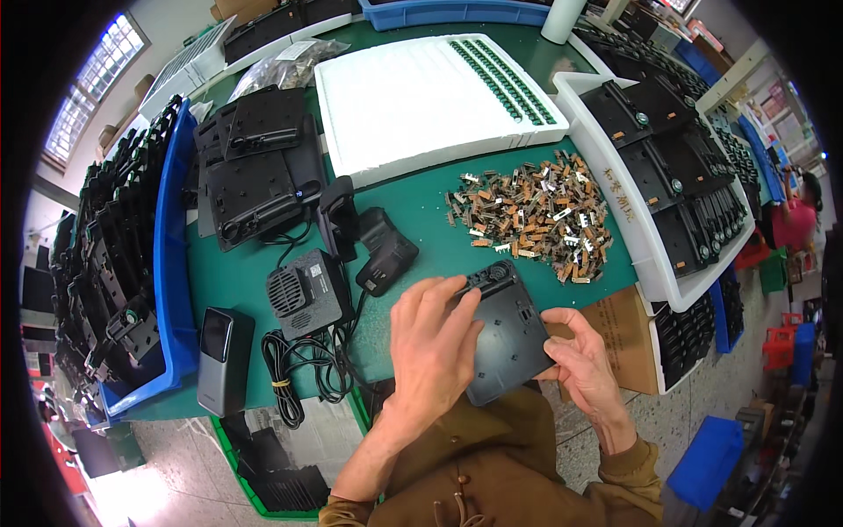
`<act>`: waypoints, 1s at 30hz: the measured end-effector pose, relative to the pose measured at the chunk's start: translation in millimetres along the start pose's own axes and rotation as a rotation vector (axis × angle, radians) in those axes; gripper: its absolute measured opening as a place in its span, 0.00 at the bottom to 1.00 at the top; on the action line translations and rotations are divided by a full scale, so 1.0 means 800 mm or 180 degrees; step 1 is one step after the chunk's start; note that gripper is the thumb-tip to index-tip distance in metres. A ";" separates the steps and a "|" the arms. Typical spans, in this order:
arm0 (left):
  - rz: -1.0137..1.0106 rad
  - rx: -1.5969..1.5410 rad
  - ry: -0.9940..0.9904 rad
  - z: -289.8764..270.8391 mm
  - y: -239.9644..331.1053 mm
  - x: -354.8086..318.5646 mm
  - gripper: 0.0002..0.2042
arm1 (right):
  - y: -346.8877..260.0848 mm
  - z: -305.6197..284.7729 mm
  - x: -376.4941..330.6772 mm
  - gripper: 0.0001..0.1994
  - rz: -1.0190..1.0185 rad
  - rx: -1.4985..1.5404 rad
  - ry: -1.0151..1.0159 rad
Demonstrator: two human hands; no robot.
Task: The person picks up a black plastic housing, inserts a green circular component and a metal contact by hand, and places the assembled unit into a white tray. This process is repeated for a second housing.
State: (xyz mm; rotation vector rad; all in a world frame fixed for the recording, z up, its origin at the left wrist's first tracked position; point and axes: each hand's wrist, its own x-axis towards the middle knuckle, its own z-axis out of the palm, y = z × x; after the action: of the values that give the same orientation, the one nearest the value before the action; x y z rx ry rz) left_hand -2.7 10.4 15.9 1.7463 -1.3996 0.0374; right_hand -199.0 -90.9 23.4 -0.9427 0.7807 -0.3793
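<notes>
A flat black plastic housing panel (509,342) is held tilted over the table's front edge, with a round fitting along its far end. My right hand (580,356) is closed on the panel's right edge, thumb on top. My left hand (435,342) lies over its left side, fingers bent and fingertips at the far end near the fitting; whether a small part is under them is hidden. Just beyond the panel spreads a pile of small orange, white and metal parts (536,215). Left of my left hand sit a black box-shaped device with a grille (307,294) and a dark handheld device (386,250).
A white foam tray (395,105) with rows of small green parts lies at the back. Black panels fill a white bin (606,158) at right and a blue bin (171,255) at left. A power bank (224,360) and coiled cable (294,378) are near the front edge.
</notes>
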 end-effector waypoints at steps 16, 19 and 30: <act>-0.0251 0.0433 0.0036 0.016 -0.014 0.007 0.17 | -0.200 0.011 0.169 0.05 -0.3087 -0.4385 0.0173; -0.0175 0.0329 0.0045 0.018 -0.007 0.011 0.18 | -0.225 -0.010 0.258 0.08 -0.3105 -0.4487 0.0522; -0.0279 0.0346 -0.0010 0.015 -0.013 0.007 0.19 | -0.210 -0.009 0.326 0.04 -0.3488 -0.5381 0.0086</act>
State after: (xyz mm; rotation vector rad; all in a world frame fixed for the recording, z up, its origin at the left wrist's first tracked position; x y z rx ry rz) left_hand 1.8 -2.1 5.4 1.8963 -1.3437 0.0641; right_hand -22.5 -344.8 49.0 -2.9859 0.3910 -0.6465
